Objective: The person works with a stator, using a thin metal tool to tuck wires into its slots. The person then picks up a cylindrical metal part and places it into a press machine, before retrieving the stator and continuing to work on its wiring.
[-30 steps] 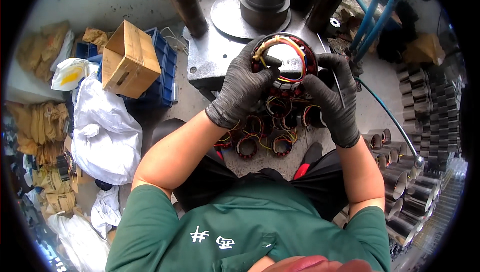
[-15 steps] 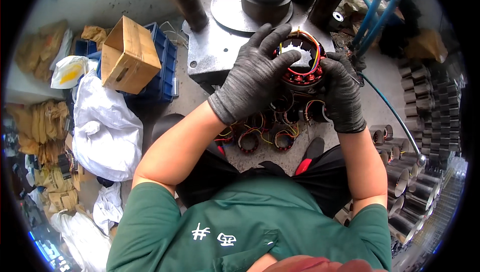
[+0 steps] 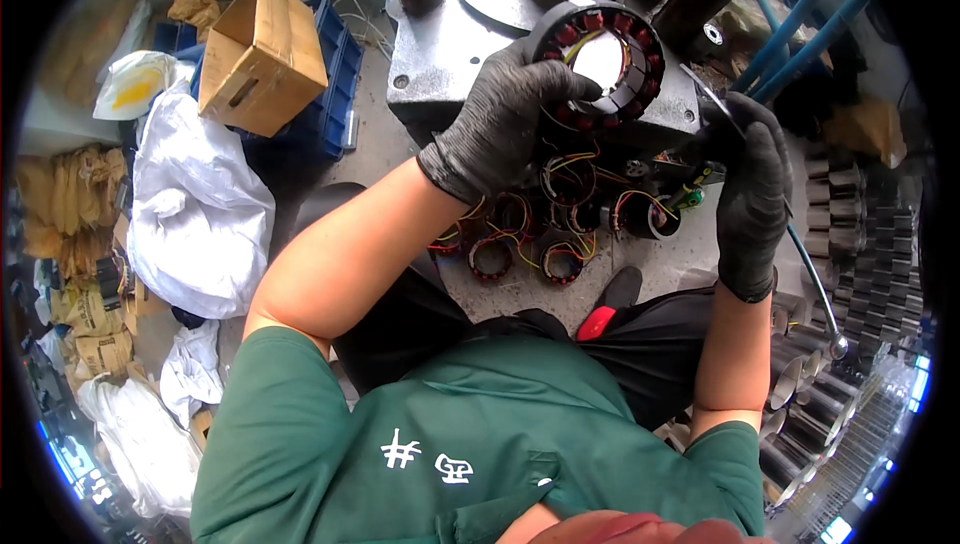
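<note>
My left hand (image 3: 515, 94), in a dark grey knit glove, grips a ring-shaped motor stator (image 3: 648, 69) by its left side, the thumb reaching into the bore. Red windings and a yellow wire show around the ring, which is tilted in front of the metal press table (image 3: 430, 54). My right hand (image 3: 757, 184), gloved alike, is off the stator and closed around a long thin metal lever (image 3: 812, 269) with a ball end. The lever's upper part shows beyond the fingers; the glove hides its middle.
Several wired stators (image 3: 562, 262) lie on the floor below the table, beside a green-handled tool (image 3: 690, 189). Metal cylinders (image 3: 815, 414) are stacked at right, near blue pipes (image 3: 800, 34). A cardboard box (image 3: 265, 64) sits on a blue crate (image 3: 340, 84) at left, above white sacks (image 3: 195, 214).
My right hand has let go of the stator and moved right to the lever. The left hand has raised and turned the stator. The view has shifted slightly.
</note>
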A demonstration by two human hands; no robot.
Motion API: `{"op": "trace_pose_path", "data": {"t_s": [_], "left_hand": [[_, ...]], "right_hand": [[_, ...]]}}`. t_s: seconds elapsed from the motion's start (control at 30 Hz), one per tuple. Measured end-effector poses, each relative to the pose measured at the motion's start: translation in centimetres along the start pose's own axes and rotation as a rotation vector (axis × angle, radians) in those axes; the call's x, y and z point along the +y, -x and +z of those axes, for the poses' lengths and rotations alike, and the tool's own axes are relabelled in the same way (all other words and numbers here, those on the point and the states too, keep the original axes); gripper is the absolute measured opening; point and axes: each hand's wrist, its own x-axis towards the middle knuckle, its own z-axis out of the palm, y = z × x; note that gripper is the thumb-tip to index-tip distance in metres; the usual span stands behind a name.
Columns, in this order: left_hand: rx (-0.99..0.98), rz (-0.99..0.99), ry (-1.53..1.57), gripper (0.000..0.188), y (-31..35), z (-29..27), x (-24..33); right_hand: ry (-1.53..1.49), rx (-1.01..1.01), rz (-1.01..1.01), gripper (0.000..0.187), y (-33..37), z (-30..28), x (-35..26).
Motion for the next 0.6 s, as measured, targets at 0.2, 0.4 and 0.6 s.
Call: {"op": "trace_pose_path", "data": {"t_s": [0.2, 0.4, 0.6], "left_hand": [[0.010, -0.054, -0.159, 0.024, -0.4, -2.0, -0.8], [0.064, -0.205, -0.101, 0.020, -0.9, -2.1, -1.5], [0.024, -0.216, -0.072, 0.024, -1.0, -2.1, -2.1]], "right_hand": [[0.193, -0.088, -0.227, 0.038, 1.0, 0.1, -0.5], [0.137, -0.089, -0.182, 0.035, 1.3, 0.0, -0.3], [0.116, -0.123, -0.140, 0.033, 0.4, -1.3, 0.0]]}}
